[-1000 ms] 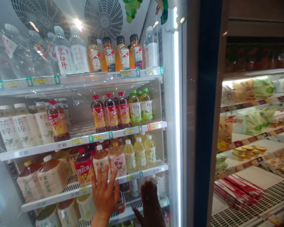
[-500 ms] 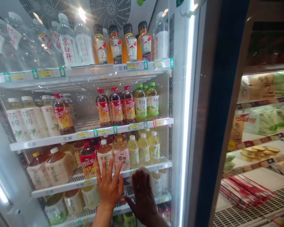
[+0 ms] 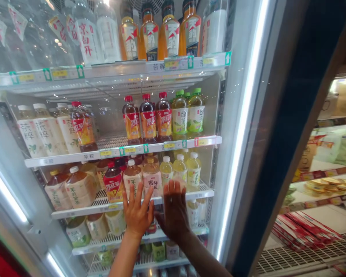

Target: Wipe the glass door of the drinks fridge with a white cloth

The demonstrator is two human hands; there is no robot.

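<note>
A lit glass-door fridge [image 3: 249, 115] stands beside a chilled display case [image 3: 305, 256].

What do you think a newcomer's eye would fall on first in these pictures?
Two bare hands, the left hand and the right hand, spread against the glass door of a drinks cooler, low in the view. Above them, red-capped iced tea bottles stand on a shelf, and orange drinks line the shelf higher up.

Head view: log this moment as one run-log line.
left hand: open, fingers spread, below pink-labelled bottle | right hand: open, dark, next to left hand | setting: glass-door drinks cooler
</note>
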